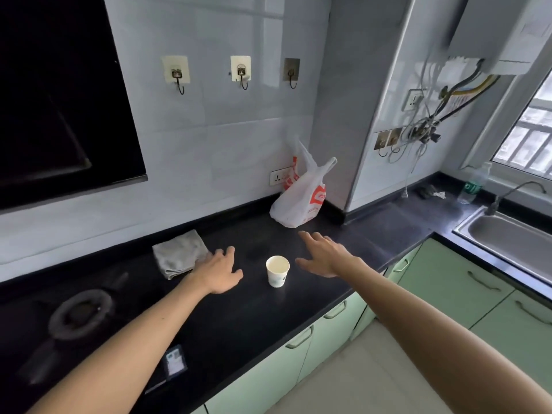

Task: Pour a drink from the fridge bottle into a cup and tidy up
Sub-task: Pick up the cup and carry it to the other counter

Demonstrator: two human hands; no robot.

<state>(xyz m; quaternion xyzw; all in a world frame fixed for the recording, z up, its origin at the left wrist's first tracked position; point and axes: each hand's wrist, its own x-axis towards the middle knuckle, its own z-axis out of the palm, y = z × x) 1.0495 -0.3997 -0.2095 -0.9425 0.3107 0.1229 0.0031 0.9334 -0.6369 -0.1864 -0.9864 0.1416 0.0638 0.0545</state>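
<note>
Here the paper cup (pixel 277 271) stands upright on the black counter (pixel 239 318), and everything else sits around it. The left hand (pixel 219 271) lies just left of the cup, fingers spread and holding nothing, its fingertips near a grey cloth (pixel 179 253). The right hand (pixel 324 255) hovers just right of the cup, fingers straight, empty. Behind the cup leans a plastic bag (pixel 301 198).
</note>
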